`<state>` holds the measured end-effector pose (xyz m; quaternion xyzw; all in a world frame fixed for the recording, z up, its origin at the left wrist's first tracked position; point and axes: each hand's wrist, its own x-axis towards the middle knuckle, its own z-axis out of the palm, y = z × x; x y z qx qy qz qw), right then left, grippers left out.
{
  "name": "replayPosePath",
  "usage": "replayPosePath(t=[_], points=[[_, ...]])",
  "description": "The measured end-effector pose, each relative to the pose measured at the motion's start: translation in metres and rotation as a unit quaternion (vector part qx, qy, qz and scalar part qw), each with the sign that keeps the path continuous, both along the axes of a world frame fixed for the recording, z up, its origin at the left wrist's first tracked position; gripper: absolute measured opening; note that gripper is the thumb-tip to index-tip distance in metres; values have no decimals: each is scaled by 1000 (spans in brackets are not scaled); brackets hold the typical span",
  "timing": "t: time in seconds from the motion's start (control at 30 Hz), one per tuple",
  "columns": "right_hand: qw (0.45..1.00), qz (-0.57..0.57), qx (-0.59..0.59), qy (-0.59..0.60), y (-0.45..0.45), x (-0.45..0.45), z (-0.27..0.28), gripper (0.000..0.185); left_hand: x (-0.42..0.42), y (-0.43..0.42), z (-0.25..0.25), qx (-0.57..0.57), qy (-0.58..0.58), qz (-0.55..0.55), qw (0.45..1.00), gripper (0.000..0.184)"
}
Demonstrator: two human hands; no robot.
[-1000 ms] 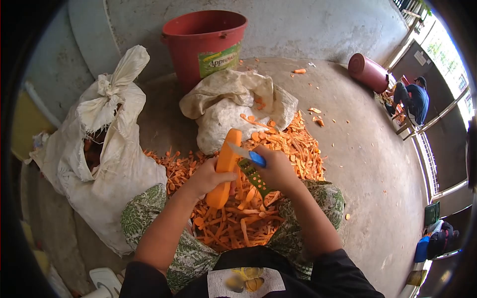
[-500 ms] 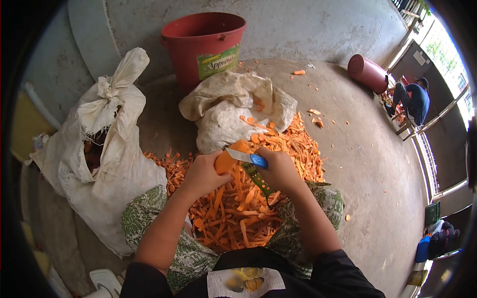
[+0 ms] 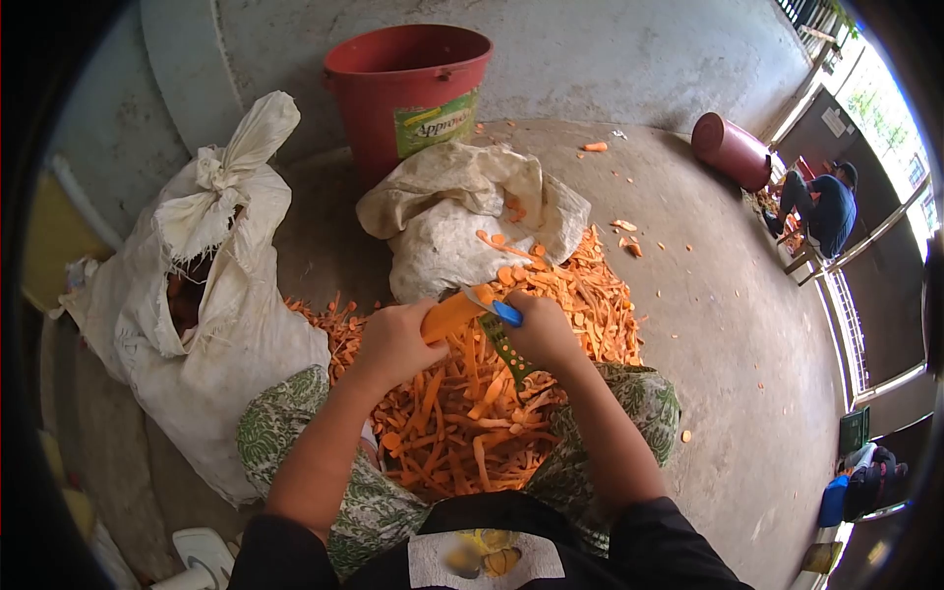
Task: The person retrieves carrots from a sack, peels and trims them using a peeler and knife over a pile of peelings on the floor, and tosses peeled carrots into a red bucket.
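Note:
My left hand (image 3: 393, 344) is closed around a thick peeled carrot (image 3: 450, 319), held at a slant above the pile. In my right hand (image 3: 546, 334) is a knife with a blue handle (image 3: 507, 314); its blade lies against the carrot's far end. A green strip with holes (image 3: 504, 352) hangs below the right hand; I cannot tell whether the fingers hold it too. Under both hands, a heap of orange carrot peelings and cut ends (image 3: 462, 423) lies between my knees.
A pale sack (image 3: 452, 236) slumps behind the heap, before a red bucket (image 3: 369, 118). A tied white sack (image 3: 236, 374) stands at left. At right, a seated person (image 3: 831, 211) is near a tipped red barrel (image 3: 730, 150). Carrot scraps (image 3: 629, 244) dot the floor.
The knife has turned, so its blade now lies across the carrot's far end and shows less of its flat. The carrot is tilted more level. Both hands stay nearly in place.

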<state>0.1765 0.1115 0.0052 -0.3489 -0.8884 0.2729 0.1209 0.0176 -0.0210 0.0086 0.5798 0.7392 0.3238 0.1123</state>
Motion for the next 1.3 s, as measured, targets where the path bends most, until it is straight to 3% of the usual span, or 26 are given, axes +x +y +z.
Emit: replayPosePath(t=[0.37, 0.47, 0.5, 0.53, 0.57, 0.6, 0.63, 0.67, 0.73, 0.77, 0.8, 0.83, 0.9, 1.0, 1.03, 1.07, 1.13, 1.2, 1.23, 1.27, 1.3], points=[[999, 19, -29, 38, 4, -14, -31, 14, -9, -7, -9, -63, -177, -36, 982, 30], [1000, 12, 2, 19, 22, -17, -41, 18, -10, -3, 1, -38, -81, -47, 995, 25], [994, -41, -53, -90, 34, -14, -50, 18, -7, -6, 6, -42, -80, -48, 995, 25], [969, -97, -110, -197, 41, -11, -63, 19, -3, -9, 12, 27, -81, -110, 990, 23], [955, -84, -148, -245, 43, -13, -79, 26, 1, -10, 15, 96, -85, -173, 977, 21], [954, -92, -152, -242, 38, -17, -85, 26, 4, -7, 12, 94, -84, -183, 975, 21], [955, -48, -188, -225, 26, -23, -90, 27, 9, -3, 4, 161, -297, -159, 928, 20], [953, 0, -220, -207, 14, -30, -95, 29, 13, 1, -2, 221, -493, -122, 833, 19], [940, 49, -331, -68, -17, -39, -105, 30, 22, 12, -10, 235, -507, -124, 820, 21], [918, 73, -368, 131, -32, -54, -144, 29, 29, 16, -13, 271, -501, -71, 819, 20], [857, 93, -389, 325, -38, -68, -179, 30, 34, 19, -16, 306, -495, -19, 813, 19], [858, 92, -387, 325, -37, -76, -171, 30, 35, 20, -19, 293, -473, -27, 831, 19], [648, 104, -624, 424, -25, -91, -152, 31, 30, 23, -19, 297, -435, -41, 849, 20], [684, 44, -612, 395, -1, -65, -137, 33, 12, 19, -13, 312, -395, -67, 861, 25], [685, 46, -611, 394, 6, -58, -128, 33, 4, 13, -5, 273, -469, -64, 838, 27], [698, -28, -600, 389, 12, -51, -118, 31, -4, 8, 0, 231, -539, -60, 808, 28], [712, -177, -568, 372, 20, -40, -95, 28, -16, 2, 5, 211, -528, -74, 819, 32], [739, -181, -538, 362, 23, -36, -77, 25, -20, -3, 11, 32, -408, -9, 912, 37], [765, -186, -507, 351, 26, -35, -72, 24, -18, -3, 11, 32, -408, -9, 912, 37], [765, -185, -508, 351, 29, -34, -72, 24, -16, -1, 11, -12, -348, -23, 937, 39], [801, -180, -462, 336, 31, -35, -70, 25, -15, 0, 10, -57, -284, -36, 956, 42]])
